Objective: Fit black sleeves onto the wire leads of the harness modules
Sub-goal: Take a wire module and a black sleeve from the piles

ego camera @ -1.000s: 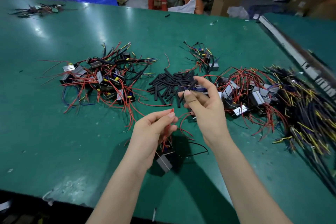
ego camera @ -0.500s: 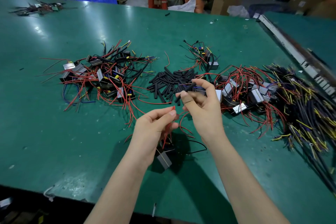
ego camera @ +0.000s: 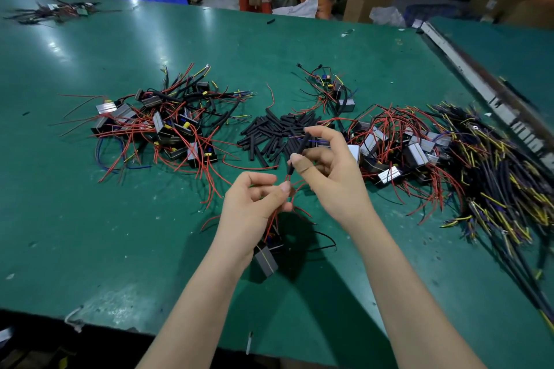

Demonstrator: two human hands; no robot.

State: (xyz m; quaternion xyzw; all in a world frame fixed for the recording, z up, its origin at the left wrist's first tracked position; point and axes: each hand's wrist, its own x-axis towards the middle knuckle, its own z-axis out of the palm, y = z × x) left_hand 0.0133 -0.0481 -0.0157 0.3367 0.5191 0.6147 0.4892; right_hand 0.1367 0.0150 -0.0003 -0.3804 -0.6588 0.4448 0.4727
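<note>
Pinching a black sleeve [ego camera: 299,150] between thumb and fingers, the right hand [ego camera: 332,171] is holding it tilted above the green table [ego camera: 90,219], its lower end meeting the tip of a red wire lead [ego camera: 287,179]. The left hand [ego camera: 251,210] is gripping that lead between thumb and fingers just below the sleeve, and the module [ego camera: 266,257] is hanging beneath this hand on its wires. A loose pile of black sleeves [ego camera: 269,135] is lying on the table just beyond the hands. Module heaps with red wires are lying to the left [ego camera: 156,126] and right [ego camera: 395,147], and a bundle of black and yellow cables [ego camera: 503,177] is lying at far right.
</note>
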